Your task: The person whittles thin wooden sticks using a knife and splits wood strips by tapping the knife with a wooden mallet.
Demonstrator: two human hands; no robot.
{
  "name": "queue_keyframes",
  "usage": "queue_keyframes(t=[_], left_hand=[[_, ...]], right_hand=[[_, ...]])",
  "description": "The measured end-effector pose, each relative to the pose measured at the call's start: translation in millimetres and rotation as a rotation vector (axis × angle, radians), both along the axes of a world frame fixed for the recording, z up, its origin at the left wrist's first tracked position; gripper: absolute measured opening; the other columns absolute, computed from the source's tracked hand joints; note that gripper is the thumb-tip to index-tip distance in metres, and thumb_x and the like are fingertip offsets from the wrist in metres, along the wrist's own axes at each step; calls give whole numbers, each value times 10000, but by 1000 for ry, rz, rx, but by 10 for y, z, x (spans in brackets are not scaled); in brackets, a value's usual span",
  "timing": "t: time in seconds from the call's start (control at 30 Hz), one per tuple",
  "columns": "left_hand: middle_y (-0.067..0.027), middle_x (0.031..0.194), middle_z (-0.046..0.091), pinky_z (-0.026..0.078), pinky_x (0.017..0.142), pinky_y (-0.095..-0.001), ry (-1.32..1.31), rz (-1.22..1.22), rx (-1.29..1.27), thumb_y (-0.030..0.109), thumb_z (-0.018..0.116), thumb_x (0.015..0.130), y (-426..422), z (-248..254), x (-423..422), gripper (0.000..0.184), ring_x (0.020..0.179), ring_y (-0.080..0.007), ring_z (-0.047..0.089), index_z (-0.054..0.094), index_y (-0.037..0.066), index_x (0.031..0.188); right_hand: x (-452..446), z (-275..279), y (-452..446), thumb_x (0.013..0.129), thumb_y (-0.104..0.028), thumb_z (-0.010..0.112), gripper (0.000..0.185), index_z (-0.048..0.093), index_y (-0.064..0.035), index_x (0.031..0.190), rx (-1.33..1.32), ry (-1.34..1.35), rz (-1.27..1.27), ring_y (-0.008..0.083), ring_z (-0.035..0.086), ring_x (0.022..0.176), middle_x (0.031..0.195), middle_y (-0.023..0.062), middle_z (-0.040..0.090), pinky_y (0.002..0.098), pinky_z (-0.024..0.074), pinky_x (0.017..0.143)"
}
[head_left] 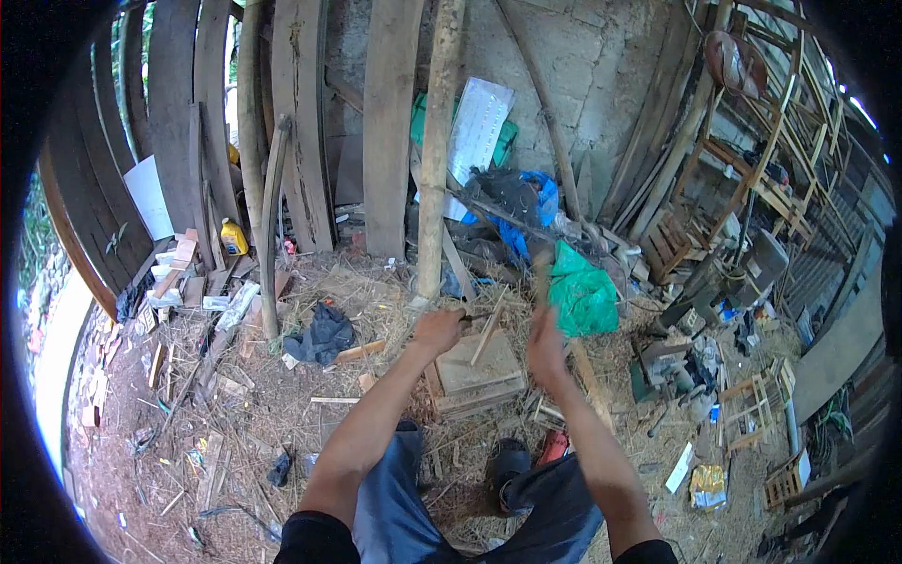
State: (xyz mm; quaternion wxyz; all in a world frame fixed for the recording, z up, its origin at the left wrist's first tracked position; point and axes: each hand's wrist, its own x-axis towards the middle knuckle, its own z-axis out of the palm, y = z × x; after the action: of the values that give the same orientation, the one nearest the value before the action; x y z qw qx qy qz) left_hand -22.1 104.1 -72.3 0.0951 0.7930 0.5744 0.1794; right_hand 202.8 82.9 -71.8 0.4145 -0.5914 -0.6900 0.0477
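My left hand [440, 332] is closed on a thin dark tool [467, 321], whose far end lies by a narrow wooden strip [489, 327]. That strip leans above a low wooden block [481, 369] on the ground between my feet and hands. To the right, my right hand [543, 340] is raised and blurred, wrapped round an upright handle [542, 280]; the top of what it holds is too smeared to make out.
Beyond my right hand lies a green plastic bag [583, 291]. A wooden post [437, 160] stands ahead of my left hand. A black cloth [324, 335] lies left; a red object [552, 446] is near my right foot. Wooden frames [752, 414] and scraps lie right.
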Motion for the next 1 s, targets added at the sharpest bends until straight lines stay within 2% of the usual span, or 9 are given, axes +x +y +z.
queue_keyframes(t=[0.07, 0.2, 0.3, 0.4, 0.47, 0.57, 0.63, 0.77, 1.0], left_hand=[[-165, 913, 650, 490, 724, -470, 0, 12, -16, 353, 472, 914, 36, -17, 25, 322, 844, -352, 632, 586, 107, 1086], [-177, 872, 653, 487, 723, -474, 131, -6, 2, 364, 463, 918, 67, -412, -6, 335, 846, -356, 632, 586, 92, 1070], [-190, 854, 653, 489, 724, -472, 107, 15, -14, 369, 462, 918, -30, -335, 76, 342, 849, -359, 632, 597, 75, 1030], [-203, 865, 648, 490, 732, -470, 185, 7, -96, 372, 455, 921, 5, -276, 150, 353, 850, -369, 630, 591, 61, 1019], [-206, 869, 645, 489, 739, -469, 220, -8, -104, 374, 448, 923, 27, -379, 182, 363, 847, -375, 628, 585, 53, 1021], [-213, 863, 639, 487, 737, -477, 281, -111, -93, 379, 442, 926, 116, -470, 110, 374, 844, -389, 623, 551, 50, 1066], [-231, 784, 628, 475, 683, -501, 142, -147, -61, 340, 487, 905, 74, -516, 130, 336, 792, -401, 619, 537, 52, 1072], [-208, 854, 638, 487, 745, -474, 280, -264, -102, 383, 428, 931, 127, -681, 234, 374, 853, -394, 617, 524, 58, 1088], [-247, 840, 620, 469, 714, -502, 227, -275, -175, 324, 471, 919, 246, -568, 64, 345, 792, -422, 605, 517, 26, 1088]], right_hand=[[10, -588, -182, 922, -184, 430, 206, 426, 1, 1013, -257, -117, 86, 513, 534, 770, 828, 295, 579, 572, 409, 642], [-134, -550, -269, 903, -178, 457, 215, 446, 18, 991, -498, -17, 69, 517, 542, 787, 821, 325, 575, 586, 417, 670], [-8, -524, -69, 912, -170, 448, 198, 448, 20, 967, -337, -7, 118, 512, 542, 769, 779, 330, 565, 571, 414, 634], [6, 154, -47, 922, -163, 438, 184, 438, 18, 948, -214, 53, 134, 509, 537, 740, 759, 314, 563, 556, 407, 601], [-44, 479, -54, 943, -199, 443, 217, 408, 15, 930, -108, 313, 88, 506, 502, 664, 698, 287, 524, 553, 357, 575], [-134, 260, -51, 945, -179, 408, 174, 402, -5, 953, 172, 306, -27, 508, 515, 686, 731, 285, 552, 548, 390, 580], [-93, -570, -72, 948, -194, 405, 187, 399, -9, 972, -153, 178, -4, 510, 513, 690, 741, 300, 544, 543, 386, 581], [122, -1040, -198, 942, -203, 413, 205, 405, -3, 987, -317, 116, 90, 518, 511, 700, 757, 318, 541, 556, 379, 593], [138, -276, 20, 957, -232, 386, 239, 418, 4, 974, -327, 293, -84, 510, 516, 778, 813, 320, 535, 555, 382, 639]])
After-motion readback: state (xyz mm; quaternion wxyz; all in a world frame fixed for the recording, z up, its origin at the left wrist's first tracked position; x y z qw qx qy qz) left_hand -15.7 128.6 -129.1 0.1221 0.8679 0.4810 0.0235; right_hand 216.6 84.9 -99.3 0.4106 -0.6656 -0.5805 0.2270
